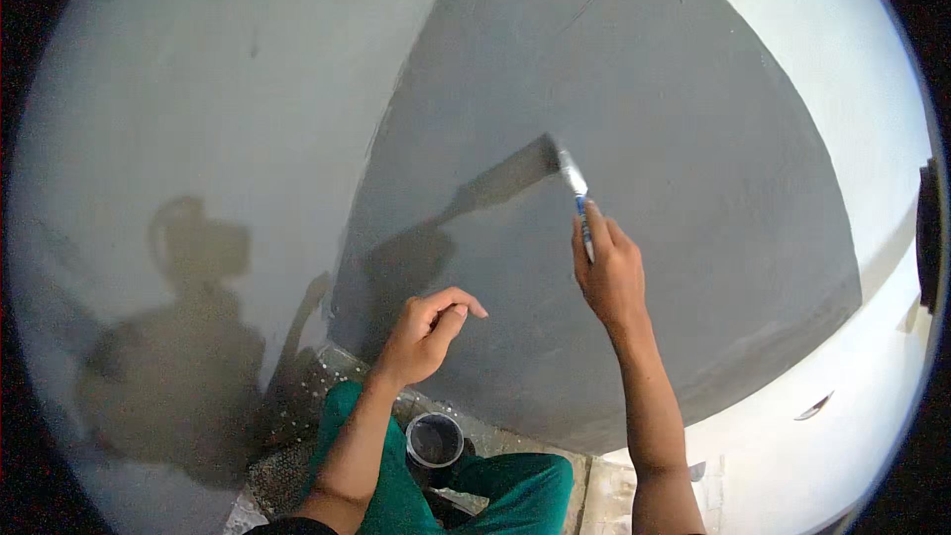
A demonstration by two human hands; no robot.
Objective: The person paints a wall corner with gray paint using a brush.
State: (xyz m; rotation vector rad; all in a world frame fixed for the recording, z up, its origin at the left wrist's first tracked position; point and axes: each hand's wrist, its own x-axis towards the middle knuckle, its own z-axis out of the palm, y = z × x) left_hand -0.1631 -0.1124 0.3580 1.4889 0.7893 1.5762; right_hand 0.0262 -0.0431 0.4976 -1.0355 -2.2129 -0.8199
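Note:
My right hand (614, 271) grips a paintbrush (573, 174) by its blue-and-white handle. The dark bristles meet, or nearly meet, a broad dark grey painted area (691, 208) on the wall, and the brush casts a long shadow to its left. My left hand (418, 339) hangs in front of the lower left of this area. Its fingers are loosely curled, the thumb lies against the bent index finger, and nothing shows in it. Below, by my legs, stands a round tub (435, 414) with dark grey paint (435, 443) inside.
Pale wall (297, 74) borders the grey area on the left; a white surface (780, 423) lies along its right and lower right. My green trousers (520, 487) are bent near the paint-spotted floor (345, 365). A dark object (927, 238) stands at the far right edge.

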